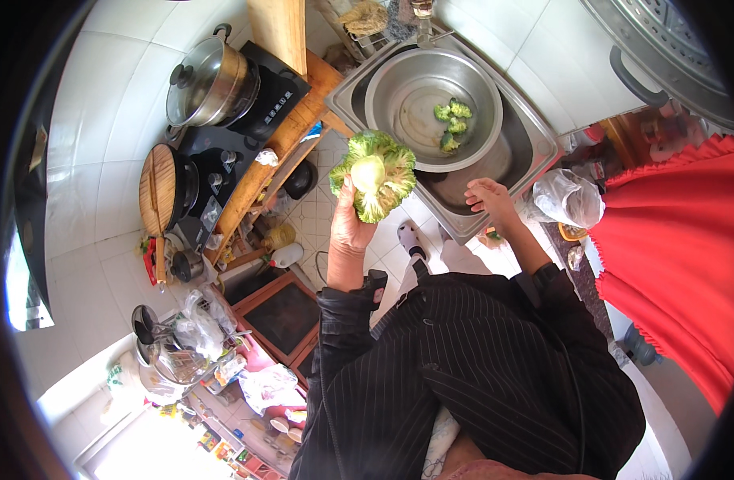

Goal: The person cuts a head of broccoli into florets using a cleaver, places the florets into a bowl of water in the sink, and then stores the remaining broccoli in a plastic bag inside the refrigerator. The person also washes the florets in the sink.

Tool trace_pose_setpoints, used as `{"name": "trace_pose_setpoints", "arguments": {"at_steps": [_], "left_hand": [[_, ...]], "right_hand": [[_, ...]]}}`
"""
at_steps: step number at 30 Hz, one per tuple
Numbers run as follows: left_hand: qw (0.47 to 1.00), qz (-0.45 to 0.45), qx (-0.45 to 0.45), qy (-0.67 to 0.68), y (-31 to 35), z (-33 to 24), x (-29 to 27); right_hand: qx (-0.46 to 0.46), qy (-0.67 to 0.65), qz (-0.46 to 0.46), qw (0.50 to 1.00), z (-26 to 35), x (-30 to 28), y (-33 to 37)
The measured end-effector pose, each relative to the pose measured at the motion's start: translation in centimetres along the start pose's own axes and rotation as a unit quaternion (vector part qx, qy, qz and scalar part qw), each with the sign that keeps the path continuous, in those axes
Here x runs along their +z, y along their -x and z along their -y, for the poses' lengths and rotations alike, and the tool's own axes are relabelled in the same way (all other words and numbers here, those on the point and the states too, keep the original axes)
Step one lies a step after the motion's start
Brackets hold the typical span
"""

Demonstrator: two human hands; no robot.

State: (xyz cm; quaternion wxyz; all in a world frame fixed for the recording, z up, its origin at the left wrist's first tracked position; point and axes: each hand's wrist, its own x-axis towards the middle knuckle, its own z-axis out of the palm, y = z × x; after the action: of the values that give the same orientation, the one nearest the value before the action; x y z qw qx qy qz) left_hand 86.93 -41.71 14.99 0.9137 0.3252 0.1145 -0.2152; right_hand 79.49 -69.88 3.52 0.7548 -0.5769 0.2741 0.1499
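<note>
My left hand (351, 222) grips a large head of broccoli (389, 182), its pale cut stem turned up toward me. The broccoli is held beside the near left rim of the sink (451, 214). Inside that sink sits a wide metal basin (395, 102), with several small broccoli florets (455, 117) lying on its bottom. Over the sink's near right corner hovers my right hand (495, 202), its fingers loosely bent and apart, with nothing visible in them. It touches neither the basin nor the broccoli.
A faucet (424, 28) rises behind the basin. To the left, a lidded pot (211, 80) and a pan with a wooden lid (160, 190) stand on a black cooktop. A plastic bag (571, 198) and a red curtain (679, 248) are on the right.
</note>
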Motion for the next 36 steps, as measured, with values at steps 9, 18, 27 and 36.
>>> {"name": "trace_pose_setpoints", "arguments": {"at_steps": [9,18,27,36], "left_hand": [[1.0,0.008,0.004,0.003,0.4,-0.5,-0.9],[0.999,0.049,0.014,-0.007,1.2,-1.5,-0.5],[0.996,0.077,0.033,-0.004,1.8,-2.7,1.8],[0.975,0.122,0.12,-0.138,2.3,-4.2,3.8]], "right_hand": [[-0.056,0.076,0.045,0.994,1.6,1.6,0.4],[-0.143,0.161,0.034,0.976,4.9,3.1,1.4],[-0.298,0.154,0.054,0.94,10.1,5.8,3.8],[-0.433,0.173,0.089,0.88,15.7,8.8,5.8]]}}
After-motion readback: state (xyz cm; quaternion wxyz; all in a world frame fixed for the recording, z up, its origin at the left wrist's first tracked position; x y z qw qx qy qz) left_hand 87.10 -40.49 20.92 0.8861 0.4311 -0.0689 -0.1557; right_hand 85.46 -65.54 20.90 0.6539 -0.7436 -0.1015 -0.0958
